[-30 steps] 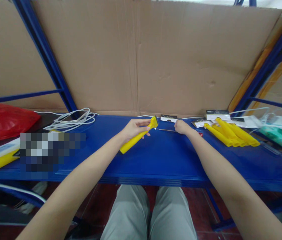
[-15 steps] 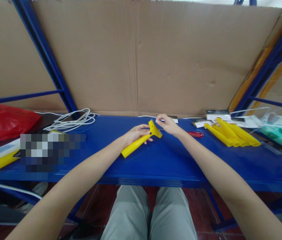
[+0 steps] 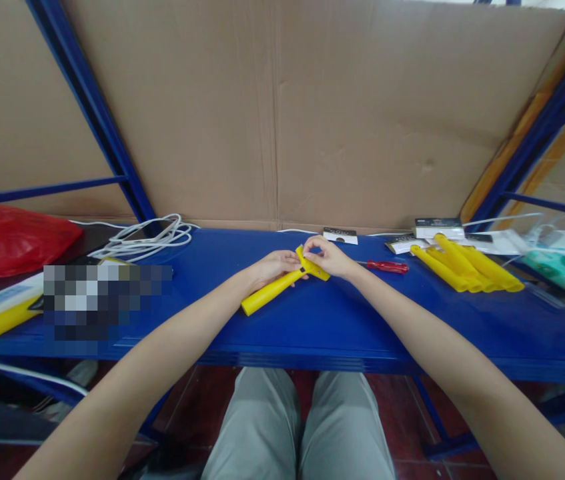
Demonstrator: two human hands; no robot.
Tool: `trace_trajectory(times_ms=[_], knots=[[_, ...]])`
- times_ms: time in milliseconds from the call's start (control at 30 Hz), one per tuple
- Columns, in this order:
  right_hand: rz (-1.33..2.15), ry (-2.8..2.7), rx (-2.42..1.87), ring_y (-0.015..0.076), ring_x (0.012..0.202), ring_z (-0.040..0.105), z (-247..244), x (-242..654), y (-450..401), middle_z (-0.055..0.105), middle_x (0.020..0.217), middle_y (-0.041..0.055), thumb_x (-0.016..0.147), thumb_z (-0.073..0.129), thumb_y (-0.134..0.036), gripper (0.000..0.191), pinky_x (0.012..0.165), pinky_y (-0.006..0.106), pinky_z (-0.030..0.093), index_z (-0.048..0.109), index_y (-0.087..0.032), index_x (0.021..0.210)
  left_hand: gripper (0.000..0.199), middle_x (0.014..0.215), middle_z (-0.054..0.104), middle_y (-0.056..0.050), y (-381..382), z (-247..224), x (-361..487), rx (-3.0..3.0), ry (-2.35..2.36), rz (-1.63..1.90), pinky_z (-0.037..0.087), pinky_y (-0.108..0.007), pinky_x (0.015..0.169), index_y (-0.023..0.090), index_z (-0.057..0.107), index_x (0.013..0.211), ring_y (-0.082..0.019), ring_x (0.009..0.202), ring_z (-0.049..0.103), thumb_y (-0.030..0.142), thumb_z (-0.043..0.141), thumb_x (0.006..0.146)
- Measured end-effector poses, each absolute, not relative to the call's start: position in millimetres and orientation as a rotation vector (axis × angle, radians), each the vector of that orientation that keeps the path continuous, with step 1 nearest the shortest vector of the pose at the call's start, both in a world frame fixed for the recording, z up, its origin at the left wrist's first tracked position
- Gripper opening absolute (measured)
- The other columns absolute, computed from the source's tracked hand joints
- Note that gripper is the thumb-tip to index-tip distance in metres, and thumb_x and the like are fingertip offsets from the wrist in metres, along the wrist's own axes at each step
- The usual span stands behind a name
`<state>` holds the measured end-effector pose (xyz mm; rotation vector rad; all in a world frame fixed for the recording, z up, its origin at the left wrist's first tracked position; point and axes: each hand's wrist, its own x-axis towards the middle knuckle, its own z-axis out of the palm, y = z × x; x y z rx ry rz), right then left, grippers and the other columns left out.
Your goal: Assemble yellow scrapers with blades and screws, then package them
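My left hand (image 3: pixel 276 268) is closed round the neck of a yellow scraper (image 3: pixel 273 292). Its hollow-looking handle points toward me and to the left, and its wide head tilts up to the right. Over the scraper's head, the fingertips of my right hand (image 3: pixel 326 255) are pinched together at its upper part. Whatever lies between those fingertips is too small to make out. A screwdriver with a red handle (image 3: pixel 387 267) lies just right of my right hand, its shaft partly behind my wrist.
Several yellow tube handles (image 3: pixel 467 267) are piled on the blue table (image 3: pixel 312 333) at right, before small boxes (image 3: pixel 439 228). A white card (image 3: pixel 341 236) lies at the back. Coiled white cable (image 3: pixel 162 240) and a red plastic bag (image 3: pixel 17 243) are at left.
My right hand has moved left and down, onto the scraper's head. The screwdriver and the white card show more fully now. My left hand keeps its hold.
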<state>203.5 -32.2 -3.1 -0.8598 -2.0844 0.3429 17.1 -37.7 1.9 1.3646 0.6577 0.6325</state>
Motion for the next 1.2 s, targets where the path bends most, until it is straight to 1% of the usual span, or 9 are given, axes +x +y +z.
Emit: trace_trajectory(times_ms=[267, 500, 667, 867, 967, 1100, 1200], knots=[[0.4, -2.12, -0.893, 0.0171, 0.088, 0.053, -4.8, 207.4, -30.8, 0.056, 0.086, 0.003, 0.077, 0.054, -0.022, 0.003, 0.082, 0.035, 0.042, 0.055, -0.02, 0.074, 0.018, 0.073, 0.068, -0.009, -36.2, 0.9, 16.4, 1.35, 0.668, 0.613, 0.049, -0.024, 0.051, 0.009, 0.057, 0.085, -0.018, 0.066, 0.067, 0.01, 0.066, 0.07], [0.426, -2.107, -0.948, 0.0167, 0.083, 0.054, -2.1, 203.8, -34.3, 0.054, 0.082, 0.0025, 0.073, 0.054, -0.019, 0.003, 0.081, 0.036, 0.043, 0.052, -0.019, 0.072, 0.016, 0.073, 0.067, -0.009, -38.1, 2.2, 17.5, 1.371, 0.683, 0.62, 0.049, -0.023, 0.05, 0.009, 0.056, 0.085, -0.018, 0.067, 0.067, 0.01, 0.065, 0.071], [0.554, -1.995, -1.102, 0.0156, 0.08, 0.055, -1.7, 199.2, -36.5, 0.056, 0.08, 0.0014, 0.071, 0.055, -0.016, 0.008, 0.079, 0.035, 0.045, 0.048, -0.019, 0.073, 0.015, 0.072, 0.066, -0.007, -40.1, 4.0, 17.9, 1.363, 0.7, 0.632, 0.049, -0.022, 0.049, 0.01, 0.055, 0.083, -0.019, 0.068, 0.067, 0.007, 0.063, 0.071], [0.636, -1.868, -1.194, 0.0145, 0.08, 0.055, 0.8, 196.2, -39.1, 0.057, 0.085, 0.0028, 0.07, 0.06, -0.014, 0.017, 0.081, 0.034, 0.046, 0.047, -0.019, 0.079, 0.014, 0.074, 0.068, -0.011, -40.5, 4.8, 17.1, 1.379, 0.698, 0.612, 0.05, -0.023, 0.048, 0.009, 0.056, 0.084, -0.018, 0.064, 0.067, 0.009, 0.063, 0.071], [0.799, -1.772, -1.201, 0.0132, 0.077, 0.057, -0.7, 195.5, -38.4, 0.059, 0.085, 0.0027, 0.071, 0.06, -0.011, 0.019, 0.079, 0.032, 0.047, 0.048, -0.019, 0.083, 0.013, 0.074, 0.069, -0.012, -41.7, 5.8, 17.2, 1.384, 0.706, 0.614, 0.049, -0.022, 0.046, 0.009, 0.057, 0.083, -0.019, 0.064, 0.067, 0.008, 0.063, 0.071], [1.084, -1.747, -1.143, 0.0117, 0.068, 0.057, -4.5, 197.4, -36.7, 0.062, 0.078, 0.0014, 0.075, 0.06, -0.013, 0.011, 0.072, 0.029, 0.049, 0.054, -0.018, 0.083, 0.012, 0.071, 0.069, -0.011, -44.7, 6.7, 19.3, 1.37, 0.751, 0.628, 0.049, -0.022, 0.044, 0.009, 0.057, 0.082, -0.019, 0.062, 0.067, 0.007, 0.061, 0.071], [1.162, -1.723, -1.112, 0.0104, 0.065, 0.057, -5.8, 199.0, -36.8, 0.063, 0.076, 0.0005, 0.075, 0.061, -0.012, 0.01, 0.068, 0.025, 0.049, 0.058, -0.018, 0.082, 0.011, 0.069, 0.067, -0.01, -46.6, 6.7, 21.5, 1.353, 0.783, 0.636, 0.05, -0.023, 0.043, 0.01, 0.056, 0.078, -0.019, 0.06, 0.067, 0.007, 0.063, 0.069]])
